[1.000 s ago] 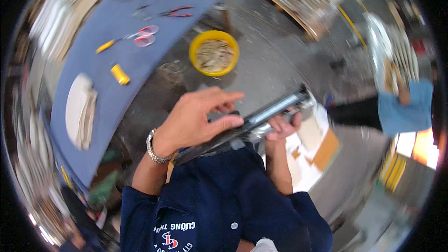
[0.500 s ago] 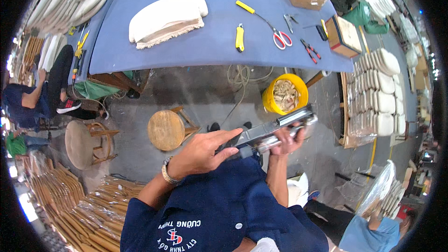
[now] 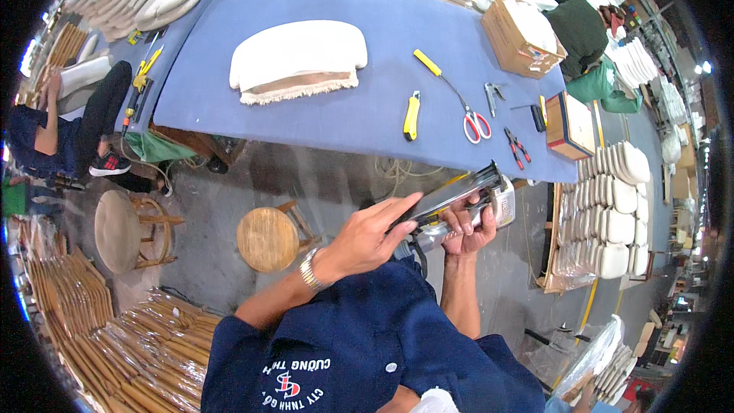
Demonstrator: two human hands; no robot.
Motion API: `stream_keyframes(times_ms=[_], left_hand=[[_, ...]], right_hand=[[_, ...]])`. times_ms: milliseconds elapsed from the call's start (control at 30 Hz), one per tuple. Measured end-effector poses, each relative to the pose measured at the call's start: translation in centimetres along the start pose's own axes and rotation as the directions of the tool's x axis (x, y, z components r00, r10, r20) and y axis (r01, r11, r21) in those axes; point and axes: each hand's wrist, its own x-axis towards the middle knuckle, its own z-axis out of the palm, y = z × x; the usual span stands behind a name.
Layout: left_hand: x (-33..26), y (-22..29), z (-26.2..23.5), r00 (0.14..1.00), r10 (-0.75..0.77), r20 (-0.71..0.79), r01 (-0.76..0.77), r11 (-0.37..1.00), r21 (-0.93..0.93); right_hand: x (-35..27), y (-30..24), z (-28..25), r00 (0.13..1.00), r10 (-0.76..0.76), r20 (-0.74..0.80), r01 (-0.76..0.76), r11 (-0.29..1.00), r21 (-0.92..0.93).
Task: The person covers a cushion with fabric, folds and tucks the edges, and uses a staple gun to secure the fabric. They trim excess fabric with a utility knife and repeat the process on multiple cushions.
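In front of my chest I hold a silver and black staple gun [image 3: 501, 203] with its long magazine rail tilted up to the right. My right hand [image 3: 468, 239] is wrapped around its handle from the right side. At the rail's left end, my left hand [image 3: 355, 241] grips with the thumb below and fingers stretched along the top. On the blue table [image 3: 306, 126] ahead lies a white padded cushion [image 3: 302, 46] with a frayed fabric edge. Right of it lie a yellow utility knife [image 3: 412, 116], a yellow-handled tool [image 3: 428, 63], red-handled scissors [image 3: 475, 126] and red-handled pliers [image 3: 516, 149].
Cardboard boxes [image 3: 527, 38] stand at the table's right end. A round wooden stool [image 3: 267, 239] and another stool [image 3: 118, 231] are at left. Wrapped wooden parts [image 3: 153, 344] lie lower left; stacked white cushions [image 3: 615, 199] stand at right. A seated person [image 3: 46, 130] is far left.
My view has tilted up, so the table sits lower in the picture. The staple gun now overlaps the table's front edge and hides most of the yellow bucket. Both hands still hold it.
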Motion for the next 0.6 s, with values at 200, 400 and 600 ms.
stream_keyframes(times_ms=[200,400,600], left_hand=[[7.5,-1.0,0.1,0.995,0.097,0.02,-0.099,0.99,0.105],[10.8,-2.9,1.6,0.981,0.184,-0.058,-0.152,0.924,0.351],[13.7,-5.6,0.3,0.973,0.202,-0.113,-0.112,0.838,0.534]], right_hand=[[5.6,-0.6,0.0,1.0,-0.009,0.019,0.011,0.993,-0.115],[9.8,-2.3,-2.7,0.993,0.066,0.094,-0.056,0.993,-0.105],[15.1,-1.0,-4.3,0.983,0.164,0.081,-0.156,0.983,-0.094]])
